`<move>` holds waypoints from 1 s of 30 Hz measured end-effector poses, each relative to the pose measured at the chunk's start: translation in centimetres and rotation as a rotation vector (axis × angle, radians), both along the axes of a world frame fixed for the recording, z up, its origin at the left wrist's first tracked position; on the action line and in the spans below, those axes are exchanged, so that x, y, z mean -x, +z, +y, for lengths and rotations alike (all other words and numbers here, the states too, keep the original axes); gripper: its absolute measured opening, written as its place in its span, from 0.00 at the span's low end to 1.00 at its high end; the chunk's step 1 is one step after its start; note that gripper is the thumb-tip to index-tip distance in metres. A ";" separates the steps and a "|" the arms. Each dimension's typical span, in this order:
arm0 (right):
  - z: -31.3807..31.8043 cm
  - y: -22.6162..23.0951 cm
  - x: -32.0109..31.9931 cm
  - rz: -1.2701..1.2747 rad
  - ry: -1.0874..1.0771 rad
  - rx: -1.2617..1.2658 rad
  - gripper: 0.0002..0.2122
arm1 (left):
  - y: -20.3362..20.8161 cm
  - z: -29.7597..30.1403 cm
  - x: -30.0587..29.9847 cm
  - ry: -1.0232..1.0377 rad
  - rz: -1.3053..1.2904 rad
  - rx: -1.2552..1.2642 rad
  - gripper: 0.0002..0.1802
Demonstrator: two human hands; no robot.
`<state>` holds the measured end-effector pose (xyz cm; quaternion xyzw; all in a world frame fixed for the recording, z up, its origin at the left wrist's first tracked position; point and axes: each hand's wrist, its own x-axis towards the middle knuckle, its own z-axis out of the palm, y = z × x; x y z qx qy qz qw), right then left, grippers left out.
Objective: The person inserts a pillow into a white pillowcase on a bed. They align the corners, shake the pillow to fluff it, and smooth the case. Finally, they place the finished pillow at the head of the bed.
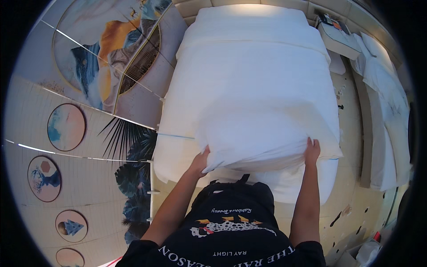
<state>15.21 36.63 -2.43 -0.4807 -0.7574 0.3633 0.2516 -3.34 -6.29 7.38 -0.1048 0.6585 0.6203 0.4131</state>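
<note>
A person stands at the foot of a bed [284,187], seen from above, with both bare forearms coming up from the lower edge of the frame over a black printed shirt [231,231]. The left hand [200,161] sits just left of centre in the lower half of the frame, its grip pinched on the near left corner of a white duvet [258,111], thumb on top and the fingers hidden under the cloth. The right hand [312,151] is right of centre at about the same height, fingers pointing up the frame and pressed against the duvet's near right corner; its grip looks closed on the edge, though the fingertips are lost in the fabric. The duvet fills the middle of the frame, spread over the mattress from the hands up toward the top, its near edge lifted off the bed between the two hands and falling in soft folds. At the top centre, a white pillow [249,18] lies across the head of the bed. The left side of the frame shows a wall [89,133] with round painted panels and dark palm leaves. At the right edge, white linen [387,89] is piled on a pale bench, well apart from the hands.
</note>
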 end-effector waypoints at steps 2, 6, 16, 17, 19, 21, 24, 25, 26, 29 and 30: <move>1.6 1.1 1.4 0.056 -0.056 0.047 0.13 | -1.0 1.6 0.0 0.194 -0.105 -0.188 0.36; 1.3 0.7 2.6 0.135 0.026 0.107 0.11 | -3.0 -1.5 2.4 0.222 -0.135 -0.035 0.31; -0.4 -1.4 1.7 0.135 0.035 0.204 0.11 | 2.7 -2.1 -2.9 -0.672 0.873 0.741 0.31; -0.2 -1.6 1.7 0.112 0.048 0.192 0.11 | 2.7 -1.6 -3.6 -0.645 0.980 0.797 0.31; -0.3 -1.5 1.8 0.126 0.044 0.194 0.11 | 2.9 -0.7 -5.0 -0.586 1.197 0.905 0.31; -0.8 -1.2 2.4 0.152 0.033 0.216 0.11 | 1.2 -1.0 -4.3 -0.588 1.201 0.862 0.24; -1.4 -0.7 2.4 0.184 0.011 0.331 0.12 | -0.5 -1.7 -2.3 -0.691 1.071 0.645 0.15; -1.6 -0.4 2.0 0.184 0.007 0.417 0.13 | 0.3 -1.6 -1.2 -0.743 1.019 0.559 0.13; -1.8 -0.2 1.7 0.186 0.001 0.501 0.14 | 2.5 -0.8 -0.4 -0.789 0.901 0.560 0.13; -3.8 0.0 0.3 0.431 -0.040 0.553 0.15 | 5.0 -0.1 1.2 -0.792 0.908 0.522 0.15; -4.4 0.4 -0.6 0.509 -0.062 0.627 0.16 | 5.6 0.6 1.5 -0.761 0.904 0.516 0.15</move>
